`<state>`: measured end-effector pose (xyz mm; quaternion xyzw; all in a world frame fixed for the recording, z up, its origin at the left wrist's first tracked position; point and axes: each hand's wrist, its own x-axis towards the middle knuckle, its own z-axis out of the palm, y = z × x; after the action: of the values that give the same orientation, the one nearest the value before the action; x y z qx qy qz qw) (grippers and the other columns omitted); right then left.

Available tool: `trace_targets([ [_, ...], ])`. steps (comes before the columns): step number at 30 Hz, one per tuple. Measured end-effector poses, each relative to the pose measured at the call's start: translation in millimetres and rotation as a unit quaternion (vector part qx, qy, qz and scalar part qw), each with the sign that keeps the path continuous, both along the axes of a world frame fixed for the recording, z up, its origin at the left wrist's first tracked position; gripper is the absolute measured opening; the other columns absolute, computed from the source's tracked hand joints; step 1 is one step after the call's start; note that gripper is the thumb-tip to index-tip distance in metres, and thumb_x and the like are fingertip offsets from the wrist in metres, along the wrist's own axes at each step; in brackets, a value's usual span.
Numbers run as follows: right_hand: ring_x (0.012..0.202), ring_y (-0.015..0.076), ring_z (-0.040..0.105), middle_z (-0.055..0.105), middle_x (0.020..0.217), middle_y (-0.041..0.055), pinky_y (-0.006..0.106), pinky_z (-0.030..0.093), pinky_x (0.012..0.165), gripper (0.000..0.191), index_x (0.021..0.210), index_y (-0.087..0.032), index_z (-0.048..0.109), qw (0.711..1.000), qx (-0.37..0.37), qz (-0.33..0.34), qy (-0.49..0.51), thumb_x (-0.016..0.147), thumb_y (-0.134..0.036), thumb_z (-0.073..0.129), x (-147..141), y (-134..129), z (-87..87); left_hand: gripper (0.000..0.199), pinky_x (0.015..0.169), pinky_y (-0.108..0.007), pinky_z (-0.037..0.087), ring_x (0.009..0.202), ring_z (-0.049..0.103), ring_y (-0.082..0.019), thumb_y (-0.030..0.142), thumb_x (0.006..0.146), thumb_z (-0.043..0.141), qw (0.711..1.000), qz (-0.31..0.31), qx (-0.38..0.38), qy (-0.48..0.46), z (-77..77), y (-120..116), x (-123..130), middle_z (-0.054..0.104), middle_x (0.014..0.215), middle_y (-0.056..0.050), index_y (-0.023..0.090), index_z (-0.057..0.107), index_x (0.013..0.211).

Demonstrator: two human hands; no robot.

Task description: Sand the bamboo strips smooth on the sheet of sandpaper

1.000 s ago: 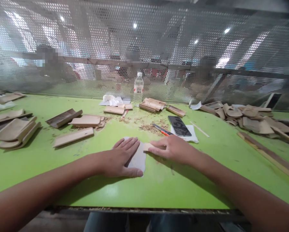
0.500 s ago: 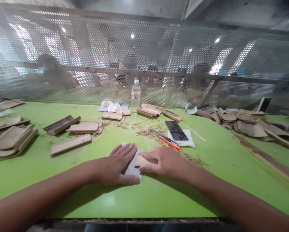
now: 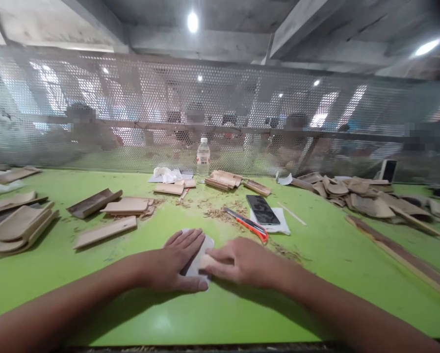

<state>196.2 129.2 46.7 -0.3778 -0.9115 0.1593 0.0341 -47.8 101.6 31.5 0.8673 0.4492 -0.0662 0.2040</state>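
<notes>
My left hand (image 3: 175, 262) lies flat with its fingers stretched out, pressing a pale grey sheet (image 3: 195, 264) that looks like sandpaper against the table. The thumb is spread toward the near side. My right hand (image 3: 242, 262) pinches a small light bamboo piece (image 3: 205, 263) between thumb and fingers. That piece rests on the right part of the sheet, close to my left hand, and much of it is hidden by my fingers. Beyond my right hand lies a utility knife (image 3: 247, 225) with an orange handle.
A phone (image 3: 263, 209) rests on white paper behind the knife. Bamboo pieces (image 3: 105, 231) lie at left, with a larger pile (image 3: 370, 201) at right. A water bottle (image 3: 203, 159) stands before the perforated screen (image 3: 139, 113). Wood shavings (image 3: 220, 213) litter the green table (image 3: 161, 318).
The bamboo piece has slid left, farther onto the sheet, with my right hand. My left hand stays flat on the sheet. The camera has tilted upward.
</notes>
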Motion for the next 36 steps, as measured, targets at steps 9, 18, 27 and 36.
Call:
trace_targets([
  [9, 0.055, 0.0131, 0.041, 0.056, 0.062, 0.0005, 0.03, 0.021, 0.055, 0.06, 0.089, -0.021, 0.077, 1.0, -0.001, -0.006, -0.005, 0.102, -0.064, 0.037, 0.7, 3.6, -0.6, 0.113, 0.126, -0.052, 0.004, 0.156, -0.005, -0.036, 0.088, 0.093, 0.036, 1.0, -0.008, 0.007, 0.005, 0.3, 2.1, 1.4, -0.006, 0.168, -0.018, 0.009, 0.003, 0.166],
  [18, 0.051, 0.0123, 0.036, 0.049, 0.057, -0.0004, 0.031, 0.02, 0.054, 0.062, 0.077, -0.02, 0.072, 1.0, -0.002, 0.0, -0.017, 0.103, -0.062, 0.035, 2.2, 0.9, 1.8, 0.115, 0.126, -0.051, 0.004, 0.155, -0.006, -0.037, 0.089, 0.092, 0.036, 1.0, -0.003, 0.002, 0.006, 1.7, 1.4, 2.2, -0.006, 0.168, -0.017, 0.008, 0.002, 0.166],
  [27, 0.052, 0.0127, 0.036, 0.05, 0.058, -0.0005, 0.031, 0.019, 0.054, 0.057, 0.081, -0.022, 0.075, 1.0, 0.0, -0.012, -0.007, 0.102, -0.06, 0.038, 1.7, 0.4, -0.9, 0.109, 0.126, -0.054, 0.007, 0.155, -0.004, -0.038, 0.088, 0.093, 0.036, 1.0, -0.017, 0.019, -0.008, -2.8, 2.9, 0.3, -0.003, 0.169, -0.017, 0.015, 0.002, 0.167],
  [36, 0.049, 0.0118, 0.028, 0.035, 0.051, -0.0022, 0.034, 0.016, 0.053, 0.065, 0.059, -0.018, 0.06, 0.998, 0.003, -0.061, -0.025, 0.101, -0.063, 0.037, 0.9, -0.5, 3.8, 0.113, 0.126, -0.051, 0.003, 0.156, -0.007, -0.034, 0.088, 0.093, 0.035, 1.0, -0.008, 0.002, 0.011, 3.0, 1.6, 3.6, -0.008, 0.168, -0.017, 0.009, 0.0, 0.166],
])
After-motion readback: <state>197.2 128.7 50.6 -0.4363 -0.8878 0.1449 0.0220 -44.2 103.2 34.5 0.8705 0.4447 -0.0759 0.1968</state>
